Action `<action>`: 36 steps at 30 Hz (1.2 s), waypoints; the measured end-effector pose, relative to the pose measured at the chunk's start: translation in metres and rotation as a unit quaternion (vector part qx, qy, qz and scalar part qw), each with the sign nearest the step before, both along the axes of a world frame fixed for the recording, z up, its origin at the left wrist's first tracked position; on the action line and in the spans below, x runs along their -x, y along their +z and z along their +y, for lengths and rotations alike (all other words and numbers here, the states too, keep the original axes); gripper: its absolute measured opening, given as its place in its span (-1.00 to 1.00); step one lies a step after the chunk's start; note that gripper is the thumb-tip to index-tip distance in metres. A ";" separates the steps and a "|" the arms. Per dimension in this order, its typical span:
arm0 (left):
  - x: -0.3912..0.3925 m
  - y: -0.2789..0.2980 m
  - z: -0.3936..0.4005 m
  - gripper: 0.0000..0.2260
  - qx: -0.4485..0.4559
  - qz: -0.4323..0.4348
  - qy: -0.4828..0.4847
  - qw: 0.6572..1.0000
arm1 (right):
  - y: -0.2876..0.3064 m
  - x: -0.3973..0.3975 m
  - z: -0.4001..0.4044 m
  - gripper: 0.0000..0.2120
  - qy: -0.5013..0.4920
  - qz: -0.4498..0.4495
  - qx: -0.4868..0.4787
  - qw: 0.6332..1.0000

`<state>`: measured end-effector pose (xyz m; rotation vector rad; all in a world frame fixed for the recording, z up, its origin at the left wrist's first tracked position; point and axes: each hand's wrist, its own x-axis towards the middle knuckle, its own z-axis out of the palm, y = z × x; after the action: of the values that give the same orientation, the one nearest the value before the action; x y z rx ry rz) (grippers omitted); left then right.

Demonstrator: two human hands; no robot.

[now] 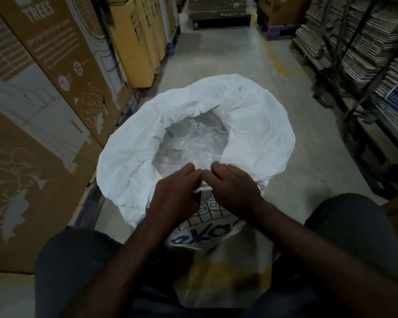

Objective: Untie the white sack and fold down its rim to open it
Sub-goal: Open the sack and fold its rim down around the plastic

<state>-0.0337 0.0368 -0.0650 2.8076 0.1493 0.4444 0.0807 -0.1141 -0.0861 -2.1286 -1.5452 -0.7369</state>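
The sack (194, 125) stood on the floor (244, 56) right in front of me, between my knees (78, 260), its mouth wide open and its white rim (129, 157) already turned down into a thick, crumpled collar all the way round. Inside the mouth lay clear plastic (191, 141), wrinkled and shiny; I could not tell what was under it. My left hand (176, 192) and right hand (233, 188) met at the 6 o'clock point of the rim, knuckles nearly touching, both with fingers curled and pinched on the edge of the cloth there. Below my hands the sack's near face showed a printed grid with "C6" and "C7" and blue lettering (202, 234). Tall cardboard boxes (55, 72) lined my side at 9 o'clock, one of them just beside the rim. Yellow boxes (136, 40) stood farther along at 11 o'clock. Stacks of flat cardboard (363, 42) filled the racks from 1 to 3 o'clock, well apart from the sack.
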 end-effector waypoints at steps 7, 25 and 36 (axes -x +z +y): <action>0.003 -0.002 0.019 -0.84 0.086 0.029 0.070 0.993 | 0.007 -0.034 -0.033 -0.31 -0.066 0.082 0.177 0.979; -0.003 -0.008 0.018 -0.30 0.098 0.144 0.062 0.983 | 0.018 -0.083 -0.041 -0.16 -0.142 0.125 0.057 0.980; -0.077 0.035 -0.043 -0.11 0.028 -0.032 -0.026 0.999 | 0.017 -0.086 -0.048 -0.38 -0.108 0.094 -0.012 0.990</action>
<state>0.0431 -0.0060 -0.0303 2.7317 0.0744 0.5097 0.1667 -0.1621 -0.0692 -2.2983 -1.2159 -0.5991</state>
